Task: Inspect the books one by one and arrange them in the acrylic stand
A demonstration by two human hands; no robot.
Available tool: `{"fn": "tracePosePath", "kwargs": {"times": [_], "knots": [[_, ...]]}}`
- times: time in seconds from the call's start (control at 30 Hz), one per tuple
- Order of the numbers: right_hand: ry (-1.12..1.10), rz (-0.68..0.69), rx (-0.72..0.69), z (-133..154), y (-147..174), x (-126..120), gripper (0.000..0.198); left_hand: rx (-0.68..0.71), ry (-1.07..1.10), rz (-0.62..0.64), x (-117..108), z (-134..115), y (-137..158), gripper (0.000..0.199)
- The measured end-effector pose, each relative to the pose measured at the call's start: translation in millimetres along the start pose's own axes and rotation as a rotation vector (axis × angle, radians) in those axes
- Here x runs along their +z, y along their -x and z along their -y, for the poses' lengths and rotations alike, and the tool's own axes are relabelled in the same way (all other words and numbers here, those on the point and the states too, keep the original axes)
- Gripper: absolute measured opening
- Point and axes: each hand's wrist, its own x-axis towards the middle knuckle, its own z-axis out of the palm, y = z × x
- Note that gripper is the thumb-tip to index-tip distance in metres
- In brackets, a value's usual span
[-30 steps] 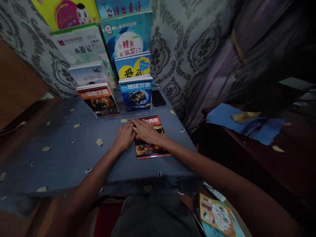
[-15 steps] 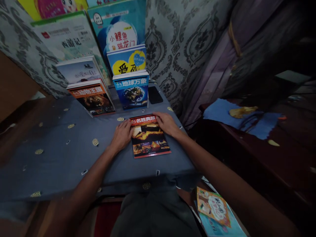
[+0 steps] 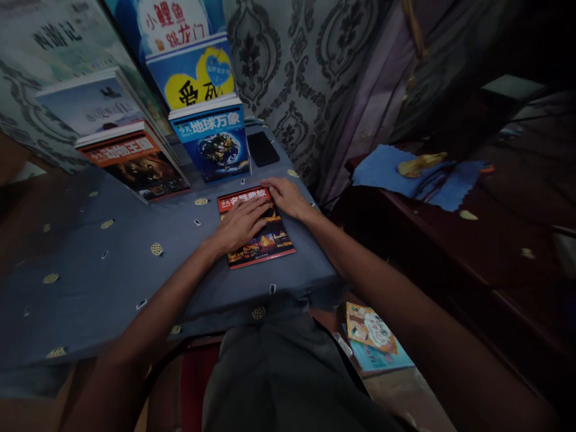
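Note:
A thin book (image 3: pixel 270 247) with a red title band and dark golden pictures lies closed and flat on the cloth-covered table (image 3: pixel 180 294). My left hand (image 3: pixel 240 225) rests flat across its cover, fingers stretched out and hiding part of the title and pictures. At the book's upper right corner is my right hand (image 3: pixel 284 196), fingers extended and touching the edge, thumb side partly hidden. Just behind stands a blue book with a globe (image 3: pixel 218 150). A book with a lion cover (image 3: pixel 141 168) stands to the left of it.
Taller books, one with a yellow heart (image 3: pixel 198 78), stand behind against the patterned curtain (image 3: pixel 297 66). A black phone (image 3: pixel 263 149) lies beside them. At right, a dark red surface holds a blue cloth (image 3: pixel 378 171). More books (image 3: pixel 373 330) lie low, near my right leg.
My left hand has moved from the book's left edge onto its cover. My right hand stays at the upper right corner. The view has shifted, so the standing books appear farther left and higher.

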Motion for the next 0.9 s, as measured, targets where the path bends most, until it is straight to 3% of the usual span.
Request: {"fn": "tracePosePath", "kwargs": {"times": [0.1, 0.27, 0.53, 0.77, 0.9], "knots": [[-0.017, 0.009, -0.003, -1.0, -1.4, -0.9, 0.045, 0.104, 0.006, 0.046, 4.5, -13.4, -11.9, 0.046], [-0.031, 0.001, 0.007, -0.4, -1.9, -0.1, 0.045, 0.115, -0.002, 0.053, 4.9, -17.1, -17.7, 0.049], [-0.060, -0.068, -0.057, -5.2, 2.5, 6.9, 0.040, 0.222, 0.047, 0.175, 4.3, -50.7, 24.0, 0.049], [0.036, -0.051, -0.106, -3.2, 4.6, 8.1, 0.042, 0.206, 0.039, 0.129, 9.4, -61.6, 42.8, 0.049], [0.054, -0.036, -0.124, 8.2, 20.7, 5.7, 0.045, 0.200, 0.166, 0.037, 8.9, -64.2, 52.2, 0.046]]}}
